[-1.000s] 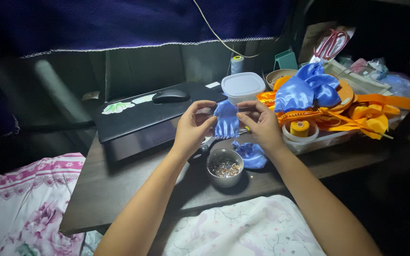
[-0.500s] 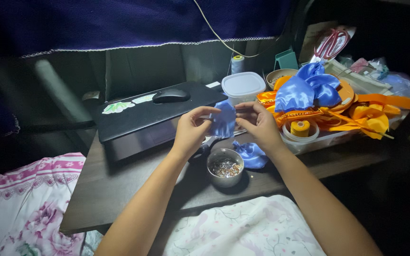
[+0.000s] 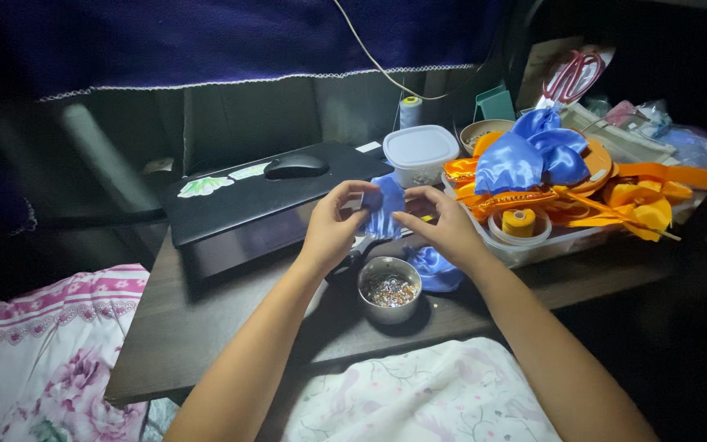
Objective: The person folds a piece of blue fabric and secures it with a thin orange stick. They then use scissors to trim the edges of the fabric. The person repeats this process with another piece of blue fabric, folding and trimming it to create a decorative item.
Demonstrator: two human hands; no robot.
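Blue satin, a small gathered piece of ribbon fabric (image 3: 385, 206), sits pinched between my two hands just above the middle of the frame, over the dark wooden bench (image 3: 206, 327). My left hand (image 3: 333, 225) is closed on its left edge with thumb and fingertips; my right hand (image 3: 443, 225) is half open, its fingers resting against the right edge rather than clamping it, though I cannot tell exactly how firm that contact is. The piece hangs with its long axis roughly upright, its gathered top towards the upper part of the frame and its loose end pointing down towards the small round metal bowl of sequins (image 3: 389, 289) below.

I judge it very light, limp and slippery, so it is best held at the gathered edge where the folds bunch. A second blue satin scrap (image 3: 435, 268) lies right of the bowl. Further right is a heap of orange and blue ribbon (image 3: 566, 176); a white lidded plastic tub (image 3: 420, 151) stands behind my hands.
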